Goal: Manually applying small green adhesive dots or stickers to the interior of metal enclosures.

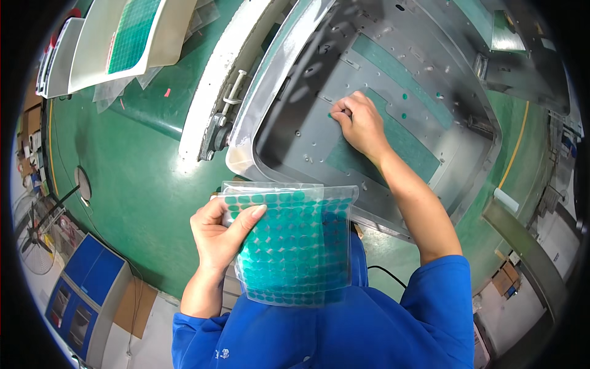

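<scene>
My left hand (222, 234) grips clear plastic sheets (289, 246) covered with rows of round green stickers, its thumb pressed on the upper left part. The sheets hang in front of my body, some overlapping. Inside a large grey metal housing (307, 144), my right hand (364, 123) is closed in a pinch at the inner panel. A small round green sticker (330, 115) shows at its fingertips, partly hidden by them. Other green dots (404, 115) sit on the panel to the right of that hand, among holes and small studs.
Left of the housing stands a thick white-edged door or frame (212, 80) with a latch bolt (235, 86). Beyond it, a curved cream panel (92, 55) carries another green dotted sheet (132, 37). A fan (38, 249) and blue cabinet (89, 280) stand at lower left.
</scene>
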Demonstrator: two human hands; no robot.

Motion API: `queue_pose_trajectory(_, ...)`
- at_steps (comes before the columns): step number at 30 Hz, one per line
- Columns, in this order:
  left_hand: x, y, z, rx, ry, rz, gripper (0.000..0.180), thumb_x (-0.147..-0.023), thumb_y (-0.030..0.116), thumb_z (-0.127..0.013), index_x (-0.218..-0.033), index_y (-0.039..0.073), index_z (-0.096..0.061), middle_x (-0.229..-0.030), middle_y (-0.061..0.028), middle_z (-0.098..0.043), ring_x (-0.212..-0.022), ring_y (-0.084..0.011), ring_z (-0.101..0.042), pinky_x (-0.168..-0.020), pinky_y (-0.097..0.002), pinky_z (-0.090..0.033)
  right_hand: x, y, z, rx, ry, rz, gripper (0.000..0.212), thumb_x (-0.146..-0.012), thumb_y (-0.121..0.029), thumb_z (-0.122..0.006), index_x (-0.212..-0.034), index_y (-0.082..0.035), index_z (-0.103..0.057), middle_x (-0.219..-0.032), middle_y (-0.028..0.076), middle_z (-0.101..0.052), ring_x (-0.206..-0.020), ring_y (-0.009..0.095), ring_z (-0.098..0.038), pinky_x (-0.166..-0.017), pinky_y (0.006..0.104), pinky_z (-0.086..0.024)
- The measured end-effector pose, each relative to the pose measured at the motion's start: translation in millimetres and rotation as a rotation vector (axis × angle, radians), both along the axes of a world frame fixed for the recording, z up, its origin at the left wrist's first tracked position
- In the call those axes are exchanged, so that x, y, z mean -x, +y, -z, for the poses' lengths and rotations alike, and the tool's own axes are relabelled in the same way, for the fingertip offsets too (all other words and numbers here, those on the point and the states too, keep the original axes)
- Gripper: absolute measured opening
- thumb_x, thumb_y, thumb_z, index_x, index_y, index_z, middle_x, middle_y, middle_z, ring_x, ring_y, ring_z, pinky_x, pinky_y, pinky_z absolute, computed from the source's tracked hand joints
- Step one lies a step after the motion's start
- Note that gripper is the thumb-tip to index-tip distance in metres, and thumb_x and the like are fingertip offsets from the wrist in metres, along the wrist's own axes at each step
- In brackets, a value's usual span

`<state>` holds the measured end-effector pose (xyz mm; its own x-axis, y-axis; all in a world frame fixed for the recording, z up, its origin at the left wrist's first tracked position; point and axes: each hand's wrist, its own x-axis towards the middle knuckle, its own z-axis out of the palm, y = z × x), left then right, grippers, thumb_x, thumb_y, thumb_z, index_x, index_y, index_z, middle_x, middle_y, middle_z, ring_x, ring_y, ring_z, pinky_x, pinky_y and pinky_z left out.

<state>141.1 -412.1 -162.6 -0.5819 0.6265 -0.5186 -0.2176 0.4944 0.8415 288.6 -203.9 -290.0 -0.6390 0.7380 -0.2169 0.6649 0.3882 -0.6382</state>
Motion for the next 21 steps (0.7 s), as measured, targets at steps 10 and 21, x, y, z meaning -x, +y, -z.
queue_pose_trajectory(10,-1.3,3.3,-2.4,-0.018,-0.027,-0.012,0.012,-0.067,0.006,-0.071,-0.074,0.001,-0.062,-0.064,0.0009,-0.056,-0.054,-0.0027,-0.046,-0.048,-0.0162,-0.035,2.4,-5.2,-3.4,-0.085,-0.009,0.002,0.003,-0.068,-0.009,-0.060,-0.070,-0.010,-0.058,-0.078,0.005,-0.052,-0.077,0.024,-0.050,-0.065,0.0354,-0.042)
queue_pose_trajectory(21,-2.8,4.5,-2.7,-0.028,-0.025,-0.001,0.013,-0.067,0.006,-0.071,-0.073,0.001,-0.061,-0.062,0.0013,-0.058,-0.053,-0.0017,-0.046,-0.048,-0.0153,-0.035,2.2,-10.1,0.1,-0.169,0.041,0.013,0.005,-0.067,-0.009,-0.062,-0.068,-0.010,-0.057,-0.075,0.004,-0.051,-0.075,0.024,-0.050,-0.063,0.0346,-0.042)
